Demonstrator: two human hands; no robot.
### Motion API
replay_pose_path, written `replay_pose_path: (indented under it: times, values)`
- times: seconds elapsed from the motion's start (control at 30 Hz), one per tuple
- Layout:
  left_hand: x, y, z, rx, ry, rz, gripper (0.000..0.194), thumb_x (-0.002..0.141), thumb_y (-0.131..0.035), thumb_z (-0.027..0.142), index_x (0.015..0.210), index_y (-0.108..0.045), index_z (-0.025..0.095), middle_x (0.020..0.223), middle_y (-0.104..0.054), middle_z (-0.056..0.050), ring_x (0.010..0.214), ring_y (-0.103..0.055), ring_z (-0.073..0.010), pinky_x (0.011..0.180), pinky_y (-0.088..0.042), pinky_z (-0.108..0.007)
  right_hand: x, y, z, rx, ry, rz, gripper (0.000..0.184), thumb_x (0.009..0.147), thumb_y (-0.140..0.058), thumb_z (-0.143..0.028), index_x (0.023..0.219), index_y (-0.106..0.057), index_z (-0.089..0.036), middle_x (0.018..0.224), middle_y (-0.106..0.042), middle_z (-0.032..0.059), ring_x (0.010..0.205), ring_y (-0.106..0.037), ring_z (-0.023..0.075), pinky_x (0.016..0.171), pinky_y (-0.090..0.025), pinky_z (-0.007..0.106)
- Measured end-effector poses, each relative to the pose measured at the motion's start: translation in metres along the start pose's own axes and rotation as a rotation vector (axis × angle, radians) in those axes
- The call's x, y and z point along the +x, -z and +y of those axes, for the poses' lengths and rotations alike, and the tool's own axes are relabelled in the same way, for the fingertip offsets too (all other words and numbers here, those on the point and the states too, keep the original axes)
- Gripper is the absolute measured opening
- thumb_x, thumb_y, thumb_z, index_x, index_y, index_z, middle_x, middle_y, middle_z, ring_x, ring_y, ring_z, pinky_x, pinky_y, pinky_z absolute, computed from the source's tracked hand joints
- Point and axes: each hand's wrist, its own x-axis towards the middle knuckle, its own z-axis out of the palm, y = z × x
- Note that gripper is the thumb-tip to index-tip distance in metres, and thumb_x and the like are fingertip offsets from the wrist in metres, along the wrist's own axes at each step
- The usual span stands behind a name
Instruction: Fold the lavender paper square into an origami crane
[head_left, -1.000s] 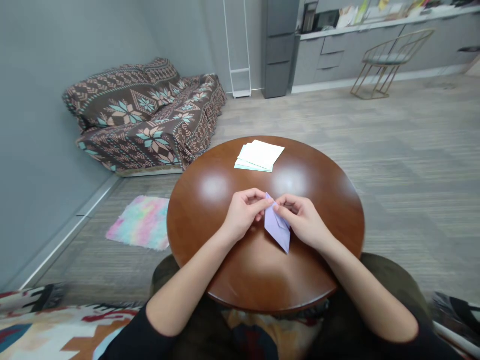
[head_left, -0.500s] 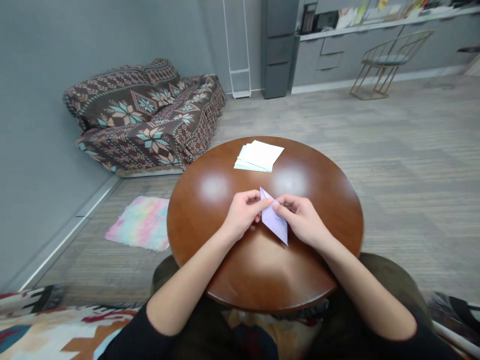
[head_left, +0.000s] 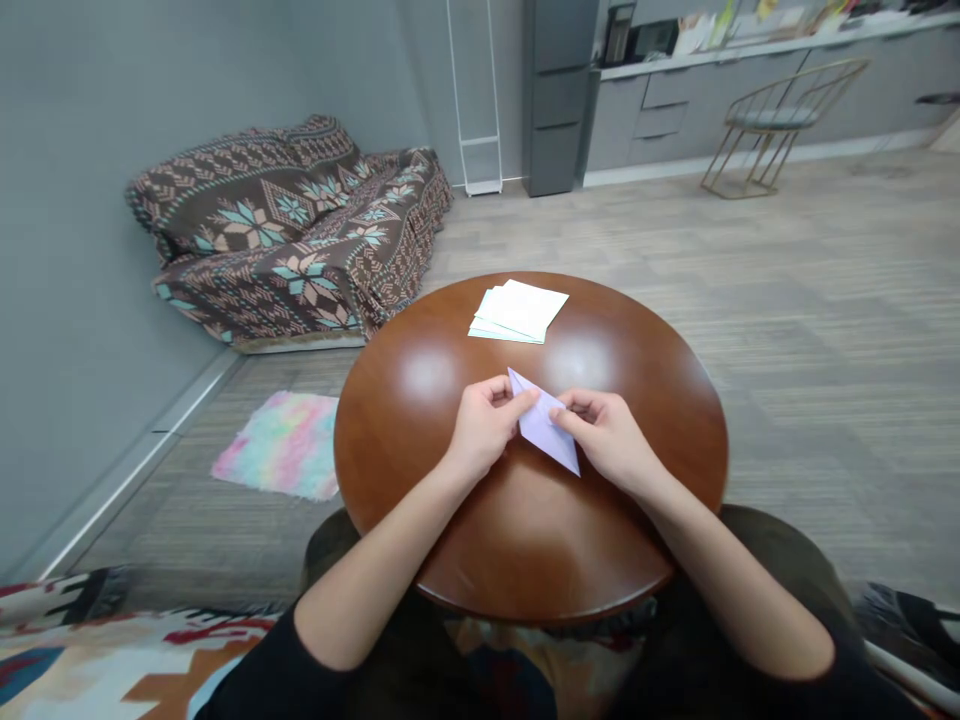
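Observation:
A folded sheet of lilac paper point(head_left: 550, 441) with pointed ends slants from upper left to lower right above the round brown table point(head_left: 540, 560). My left hand point(head_left: 486, 424) pinches its upper left part, thumb on top and fingers behind. On the other side, my right hand point(head_left: 602, 430) grips the right edge between thumb and fingers. Both hands hide parts of the paper's edges. Farther back on the tabletop lies a loose stack of pale paper sheets point(head_left: 519, 312), apart from both hands.
A sofa point(head_left: 300, 230) under a patterned cover stands beyond the table at the left. On the floor lies a fluffy pastel rug point(head_left: 279, 445). A gold-framed chair point(head_left: 772, 120) stands before the kitchen cabinets point(head_left: 675, 115) at the back right.
The lilac paper has turned slightly, its upper tip shifting left and its lower tip rising. My thumbs have moved a little farther apart. The pale stack has stayed put.

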Motion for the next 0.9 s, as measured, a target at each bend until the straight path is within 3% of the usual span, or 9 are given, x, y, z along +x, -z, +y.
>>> replay_pose_path:
  times: [0.1,0.2,0.3,0.4,0.57,0.67,0.77,0.83,0.9]
  values:
    - [-0.002,0.001,0.001,0.057,0.026,-0.084,0.030,0.076,-0.080,0.042,0.077,-0.071,0.014,0.056,-0.055,0.003,0.045,-0.039,-0.0065,0.043,-0.026,-0.021,0.000,0.000,-0.001,0.010,0.001,0.039,0.017,0.082,-0.066,-0.034,0.075,-0.065,-0.018,0.064,-0.062,-0.0010,0.058,-0.051,0.0139,0.055,-0.037,0.027]
    - [-0.003,0.000,0.000,0.072,0.005,-0.143,0.029,0.075,-0.082,0.040,0.084,-0.077,0.012,0.065,-0.067,-0.002,0.053,-0.052,-0.0103,0.051,-0.038,-0.023,0.000,0.000,-0.002,0.021,-0.005,0.074,0.017,0.079,-0.068,-0.033,0.072,-0.063,-0.018,0.062,-0.061,-0.0013,0.056,-0.050,0.0132,0.053,-0.036,0.026]
    - [-0.002,0.001,-0.002,0.035,-0.032,-0.115,0.027,0.076,-0.082,0.037,0.087,-0.079,0.013,0.079,-0.075,-0.005,0.066,-0.063,-0.0156,0.064,-0.047,-0.026,-0.001,-0.001,-0.005,0.036,-0.058,0.094,0.017,0.077,-0.067,-0.030,0.067,-0.058,-0.020,0.055,-0.058,-0.0027,0.049,-0.047,0.0123,0.048,-0.034,0.026]
    - [0.001,0.004,-0.003,0.037,-0.058,-0.051,0.026,0.078,-0.081,0.038,0.085,-0.078,0.013,0.080,-0.076,-0.004,0.068,-0.063,-0.0161,0.066,-0.047,-0.026,-0.002,-0.002,-0.008,0.040,-0.114,0.096,0.016,0.076,-0.065,-0.026,0.064,-0.057,-0.020,0.051,-0.057,-0.0030,0.044,-0.048,0.0121,0.047,-0.036,0.026]
    - [0.007,0.009,-0.003,0.015,-0.049,-0.071,0.028,0.080,-0.078,0.040,0.084,-0.072,0.013,0.081,-0.074,-0.004,0.069,-0.063,-0.0146,0.070,-0.048,-0.026,-0.002,0.000,-0.004,0.022,-0.111,-0.048,0.018,0.079,-0.062,-0.024,0.062,-0.057,-0.019,0.058,-0.063,0.0002,0.052,-0.057,0.0132,0.054,-0.044,0.026]
    - [0.010,0.015,-0.006,0.141,-0.060,-0.090,0.029,0.079,-0.077,0.035,0.097,-0.068,0.014,0.079,-0.072,-0.003,0.069,-0.064,-0.0149,0.069,-0.048,-0.025,0.001,0.007,0.002,-0.040,-0.115,-0.065,0.015,0.087,-0.059,-0.031,0.081,-0.064,-0.018,0.073,-0.068,0.0040,0.058,-0.062,0.0161,0.056,-0.049,0.029]
    - [0.013,0.020,-0.011,0.395,-0.071,-0.133,0.034,0.075,-0.080,0.028,0.102,-0.062,0.018,0.072,-0.070,0.001,0.067,-0.064,-0.0160,0.064,-0.045,-0.025,0.007,0.016,0.008,-0.301,0.087,0.124,0.039,0.085,-0.069,-0.035,0.121,-0.063,-0.021,0.110,-0.068,0.0096,0.077,-0.067,0.0197,0.068,-0.054,0.035]
    - [0.014,0.021,-0.013,0.554,-0.108,-0.220,0.025,0.077,-0.079,0.028,0.093,-0.062,0.019,0.074,-0.069,0.001,0.070,-0.065,-0.0173,0.064,-0.045,-0.026,0.011,0.020,0.011,-0.438,0.227,0.059,0.034,0.088,-0.069,-0.033,0.121,-0.065,-0.024,0.123,-0.064,0.0112,0.094,-0.066,0.0227,0.081,-0.054,0.038]
    - [0.016,0.022,-0.011,0.694,-0.182,-0.305,0.015,0.082,-0.075,0.029,0.085,-0.065,0.019,0.079,-0.070,-0.001,0.076,-0.066,-0.0188,0.069,-0.047,-0.028,0.014,0.020,0.013,-0.530,0.299,-0.070,0.017,0.092,-0.066,-0.032,0.106,-0.071,-0.024,0.116,-0.066,0.0096,0.102,-0.064,0.0244,0.090,-0.050,0.040]
